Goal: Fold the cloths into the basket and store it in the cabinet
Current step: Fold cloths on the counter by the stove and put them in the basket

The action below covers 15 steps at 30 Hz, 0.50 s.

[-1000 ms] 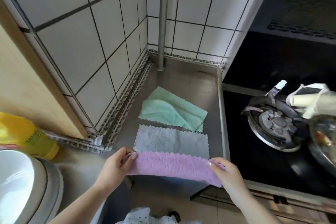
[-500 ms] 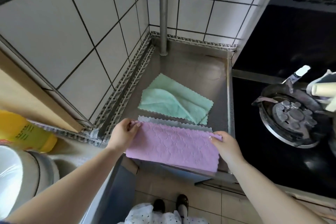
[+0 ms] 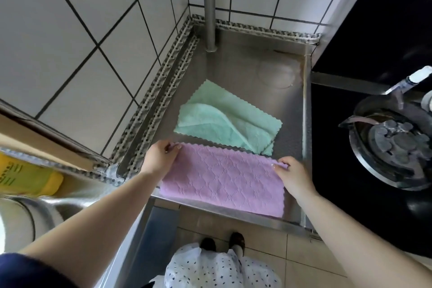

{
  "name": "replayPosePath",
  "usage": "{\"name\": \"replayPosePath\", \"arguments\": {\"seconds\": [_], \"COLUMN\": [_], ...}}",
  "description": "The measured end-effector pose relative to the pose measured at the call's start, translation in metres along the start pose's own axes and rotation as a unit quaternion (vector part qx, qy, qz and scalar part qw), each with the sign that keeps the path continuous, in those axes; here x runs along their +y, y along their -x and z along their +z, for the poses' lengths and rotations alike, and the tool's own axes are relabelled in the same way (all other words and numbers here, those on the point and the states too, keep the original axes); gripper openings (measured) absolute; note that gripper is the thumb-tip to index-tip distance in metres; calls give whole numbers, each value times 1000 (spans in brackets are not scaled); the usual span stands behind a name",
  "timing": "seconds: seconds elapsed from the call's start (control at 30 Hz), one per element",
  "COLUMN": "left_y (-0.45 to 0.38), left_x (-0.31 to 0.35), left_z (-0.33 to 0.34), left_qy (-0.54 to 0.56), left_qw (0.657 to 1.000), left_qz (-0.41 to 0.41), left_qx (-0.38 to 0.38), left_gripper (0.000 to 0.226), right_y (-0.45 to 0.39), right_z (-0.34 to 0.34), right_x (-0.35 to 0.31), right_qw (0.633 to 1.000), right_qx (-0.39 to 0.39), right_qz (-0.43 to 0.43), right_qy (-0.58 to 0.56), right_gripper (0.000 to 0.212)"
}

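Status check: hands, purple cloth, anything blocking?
Left hand and right hand pinch the purple cloth's far corners. Cloth spread flat on the steel counter. Green cloth just beyond, loosely folded; no basket visible.

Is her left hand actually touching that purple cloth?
Touching. The head view shows the left hand pinching the far left corner of the purple cloth, with the edge tucked between thumb and fingers.

White tiled walls [image 3: 81,37] corner a steel counter [image 3: 245,72]; beige floor tiles [image 3: 275,248] below.
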<state>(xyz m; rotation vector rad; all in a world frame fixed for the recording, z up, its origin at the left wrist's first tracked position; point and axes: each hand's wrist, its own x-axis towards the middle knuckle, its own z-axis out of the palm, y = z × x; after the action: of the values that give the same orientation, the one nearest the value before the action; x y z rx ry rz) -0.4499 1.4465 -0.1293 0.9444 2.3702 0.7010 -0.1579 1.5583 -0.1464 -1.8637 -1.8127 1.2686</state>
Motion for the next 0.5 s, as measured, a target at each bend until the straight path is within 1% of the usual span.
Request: {"name": "replayPosePath", "arguments": {"seconds": [0.2, 0.27, 0.33, 0.37, 0.43, 0.47, 0.5], "left_y": [-8, -8, -2, 3, 22, 33, 44], "left_x": [-4, -4, -5, -6, -6, -3, 1], "left_z": [8, 7, 5, 4, 9, 16, 26], "left_qy": [-17, 3, 37, 32, -27, -53, -69], "left_qw": [999, 1000, 999, 998, 988, 977, 965], "left_qz": [-23, -24, -17, 8, 114, 176, 233], "left_qx": [-14, -6, 25, 53, 105, 110, 96], "left_gripper": [24, 19, 26, 28, 28, 29, 34], "right_y": [-6, -4, 5, 14, 38, 49, 60], "right_z": [3, 1, -5, -8, -2, 8, 24], "right_x": [1, 1, -4, -7, -17, -21, -25], "right_qw": [1000, 999, 995, 993, 988, 984, 978], "right_qx": [3, 24, 65, 84, 97, 81, 57], "right_qz": [-1, 6, -10, -36, -111, -155, -198], "right_qy": [1, -34, -70, -74, -43, -16, 24], "right_gripper": [9, 15, 22, 25, 29, 31, 34]}}
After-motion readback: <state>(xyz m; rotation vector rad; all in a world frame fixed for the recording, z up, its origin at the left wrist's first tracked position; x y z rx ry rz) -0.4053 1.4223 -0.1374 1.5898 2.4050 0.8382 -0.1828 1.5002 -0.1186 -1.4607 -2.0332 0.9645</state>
